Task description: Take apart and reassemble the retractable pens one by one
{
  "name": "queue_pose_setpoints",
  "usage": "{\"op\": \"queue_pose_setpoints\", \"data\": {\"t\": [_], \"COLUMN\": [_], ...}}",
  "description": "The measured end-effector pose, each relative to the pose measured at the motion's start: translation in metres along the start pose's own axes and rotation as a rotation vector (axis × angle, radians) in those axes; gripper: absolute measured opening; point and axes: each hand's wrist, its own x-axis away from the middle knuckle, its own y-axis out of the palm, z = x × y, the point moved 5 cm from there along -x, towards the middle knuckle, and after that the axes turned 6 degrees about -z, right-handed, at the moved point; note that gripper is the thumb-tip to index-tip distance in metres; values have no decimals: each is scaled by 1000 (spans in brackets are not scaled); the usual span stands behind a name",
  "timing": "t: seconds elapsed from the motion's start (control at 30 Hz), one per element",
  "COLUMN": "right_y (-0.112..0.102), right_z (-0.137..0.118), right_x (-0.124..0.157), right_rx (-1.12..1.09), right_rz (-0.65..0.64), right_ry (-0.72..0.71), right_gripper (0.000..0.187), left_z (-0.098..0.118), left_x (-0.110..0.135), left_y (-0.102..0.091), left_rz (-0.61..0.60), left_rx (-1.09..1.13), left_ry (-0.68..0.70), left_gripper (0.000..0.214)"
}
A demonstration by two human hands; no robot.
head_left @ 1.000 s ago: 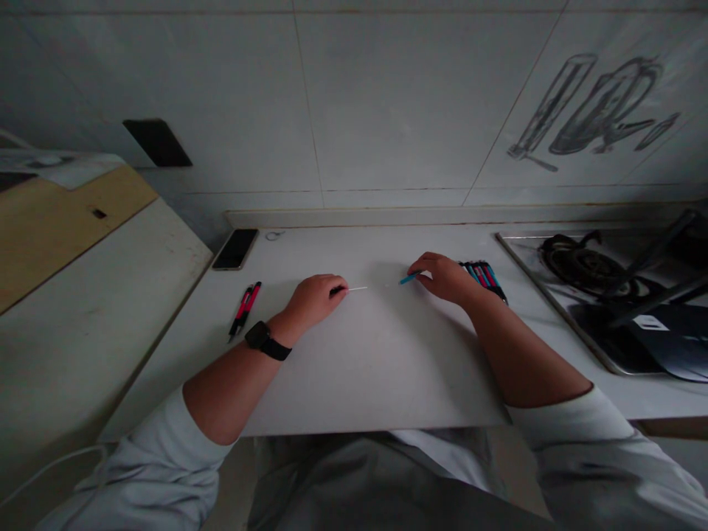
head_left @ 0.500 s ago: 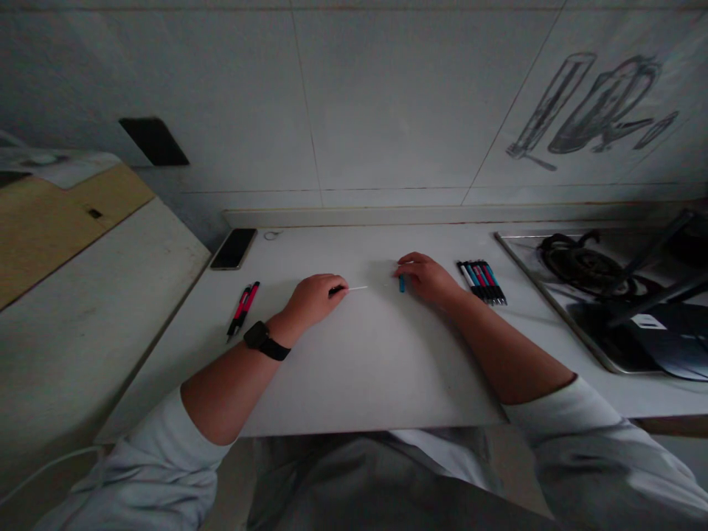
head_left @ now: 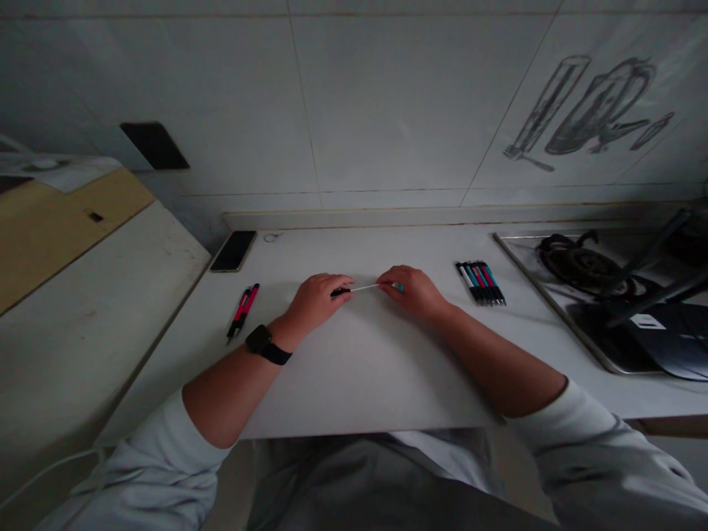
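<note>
My left hand (head_left: pixel 316 299) rests on the white counter (head_left: pixel 359 354), closed on the black end of a pen part with a thin white refill (head_left: pixel 362 288) sticking out to the right. My right hand (head_left: pixel 416 290) is closed on a small blue pen piece (head_left: pixel 397 286) and meets the tip of the refill. The two hands are almost touching at the middle of the counter. A black watch (head_left: pixel 267 344) is on my left wrist.
A row of several pens (head_left: pixel 481 282) lies to the right of my hands. Two red-and-black pens (head_left: pixel 243 310) lie at the left, with a dark phone (head_left: pixel 233 251) behind them. A gas stove (head_left: pixel 608 287) fills the right side. A lower surface sits at the left.
My right hand has moved left from beside the row of pens, carrying the blue piece to the tip of the white refill. My left hand has stayed in place.
</note>
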Motion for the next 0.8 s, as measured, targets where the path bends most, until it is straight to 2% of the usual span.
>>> {"op": "queue_pose_setpoints", "data": {"t": [0.2, 0.37, 0.6, 0.7, 0.8], "right_y": [-8, -7, -7, -6, -5], "right_z": [19, 24, 26, 29, 34], "right_x": [3, 2, 2, 2, 2], "right_rx": [-46, -121, -183, -312, -572], "right_rz": [49, 70, 88, 104, 155], "right_ry": [95, 127, 140, 202, 288], "right_gripper": [20, 19, 19, 22, 31], "left_z": [-8, -7, -7, -5, -5], "left_x": [0, -1, -1, -1, -1], "left_y": [-5, -5, -5, -5, -5], "left_rz": [-2, -4, 15, 8, 2], "left_rx": [4, 5, 38, 33, 44], "left_ry": [-87, -54, -62, -52, -53], "left_gripper": [19, 8, 8, 7, 8]}}
